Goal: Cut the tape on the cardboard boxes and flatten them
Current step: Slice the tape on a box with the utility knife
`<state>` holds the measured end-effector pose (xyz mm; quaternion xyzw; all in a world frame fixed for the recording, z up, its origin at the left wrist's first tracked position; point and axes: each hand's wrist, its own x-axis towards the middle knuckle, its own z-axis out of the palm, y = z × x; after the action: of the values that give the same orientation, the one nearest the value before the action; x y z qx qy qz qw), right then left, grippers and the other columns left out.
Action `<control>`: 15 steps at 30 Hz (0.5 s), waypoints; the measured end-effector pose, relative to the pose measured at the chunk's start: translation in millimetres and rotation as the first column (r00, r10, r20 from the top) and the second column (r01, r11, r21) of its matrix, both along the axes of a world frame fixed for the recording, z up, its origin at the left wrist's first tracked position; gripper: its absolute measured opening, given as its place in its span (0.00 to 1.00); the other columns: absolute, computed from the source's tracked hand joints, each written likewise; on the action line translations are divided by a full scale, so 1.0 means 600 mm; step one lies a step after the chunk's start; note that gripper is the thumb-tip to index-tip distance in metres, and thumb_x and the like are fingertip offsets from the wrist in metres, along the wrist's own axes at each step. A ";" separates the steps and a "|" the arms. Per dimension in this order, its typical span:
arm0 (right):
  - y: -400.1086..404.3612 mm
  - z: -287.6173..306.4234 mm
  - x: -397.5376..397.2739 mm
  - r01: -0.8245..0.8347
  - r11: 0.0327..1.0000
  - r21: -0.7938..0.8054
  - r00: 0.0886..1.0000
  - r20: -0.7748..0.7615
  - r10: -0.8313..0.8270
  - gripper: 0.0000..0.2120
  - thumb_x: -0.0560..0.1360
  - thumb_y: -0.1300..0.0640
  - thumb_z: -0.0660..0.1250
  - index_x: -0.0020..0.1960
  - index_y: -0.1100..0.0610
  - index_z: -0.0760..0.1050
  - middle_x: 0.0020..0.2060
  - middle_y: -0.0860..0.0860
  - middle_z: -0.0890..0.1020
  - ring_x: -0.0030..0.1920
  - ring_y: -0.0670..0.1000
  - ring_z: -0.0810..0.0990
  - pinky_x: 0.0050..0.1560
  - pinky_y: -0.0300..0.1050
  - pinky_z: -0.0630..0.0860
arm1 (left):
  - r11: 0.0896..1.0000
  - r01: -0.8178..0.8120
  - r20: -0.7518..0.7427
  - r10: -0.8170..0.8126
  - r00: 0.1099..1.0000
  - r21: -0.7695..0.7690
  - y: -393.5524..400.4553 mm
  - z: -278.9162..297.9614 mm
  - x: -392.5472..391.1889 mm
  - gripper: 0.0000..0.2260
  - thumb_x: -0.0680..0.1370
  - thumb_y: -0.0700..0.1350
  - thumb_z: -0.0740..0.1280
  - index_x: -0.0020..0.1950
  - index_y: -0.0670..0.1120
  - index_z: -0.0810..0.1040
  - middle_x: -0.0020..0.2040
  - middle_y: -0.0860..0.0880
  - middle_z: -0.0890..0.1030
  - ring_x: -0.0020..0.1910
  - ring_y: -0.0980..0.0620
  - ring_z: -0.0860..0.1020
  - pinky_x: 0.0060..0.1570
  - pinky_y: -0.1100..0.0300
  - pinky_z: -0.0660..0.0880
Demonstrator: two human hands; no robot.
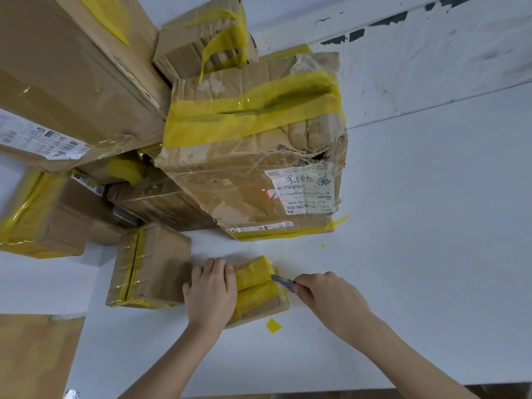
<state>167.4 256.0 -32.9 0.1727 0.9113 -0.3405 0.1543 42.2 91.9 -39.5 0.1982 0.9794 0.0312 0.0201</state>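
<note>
**A:** What am I looking at, biggest first?

**B:** I see a white worktop (417, 226) with a heap of boxes at its far left. The tall box (66, 70) leans at the top left, and the big battered box (253, 145) with wide yellow tape and a shipping label sits in the middle. More taped boxes lie under and beside them.

**A:** Any of them opened?

**B:** None that I can see. Every box in the heap stands whole with its tape on, so I judge the job is near its start. At the bottom left lies a brown sheet (34, 355) that may be flattened cardboard, but I cannot tell.

**A:** And nearer to me?

**B:** A medium box (149, 266) rests flat, taped along its seam, untouched. Just beside it on the right is the small box (259, 292), wrapped in yellow tape, the one being worked on.

**A:** The hands?

**B:** My left hand (210, 292) lies on the small box's left half, fingers curled over its far edge, holding it down. My right hand (328, 298) grips a knife (283, 282), with the blade tip at the tape on the box's right end. I judge the cut is only beginning there.

**A:** Anything smaller?

**B:** A yellow tape scrap (273, 325) lies on the worktop just in front of the small box.
</note>
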 end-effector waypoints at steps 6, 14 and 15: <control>0.008 0.008 -0.014 0.005 0.999 0.050 1.000 -0.024 -0.004 0.16 0.82 0.46 0.48 0.45 0.51 0.69 0.34 0.49 0.68 0.39 0.54 0.69 0.36 0.43 0.64 | 1.000 0.018 0.012 -0.018 1.000 0.018 -0.001 -0.001 -0.001 0.20 0.76 0.50 0.48 0.48 0.43 0.77 0.47 0.47 0.79 0.49 0.45 0.74 0.44 0.52 0.67; -0.009 -0.005 0.005 0.141 0.990 0.005 0.990 -0.032 -0.141 0.14 0.82 0.46 0.50 0.47 0.50 0.71 0.29 0.46 0.65 0.36 0.54 0.68 0.34 0.43 0.65 | 1.000 -0.007 0.024 0.006 1.000 0.026 0.001 -0.003 -0.004 0.22 0.74 0.51 0.45 0.51 0.44 0.76 0.50 0.48 0.79 0.52 0.46 0.73 0.46 0.53 0.65; -0.010 -0.006 0.005 0.160 0.987 -0.006 0.987 -0.033 -0.160 0.14 0.82 0.46 0.50 0.46 0.50 0.70 0.29 0.47 0.65 0.36 0.54 0.68 0.35 0.43 0.65 | 1.000 -0.009 0.022 0.009 1.000 0.027 0.001 -0.002 -0.004 0.23 0.74 0.51 0.45 0.51 0.44 0.76 0.51 0.48 0.79 0.52 0.46 0.73 0.47 0.53 0.65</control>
<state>170.3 250.3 -36.5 0.2392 0.8964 -0.3560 0.1118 40.0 92.5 -40.9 0.1937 0.9795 0.0469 0.0281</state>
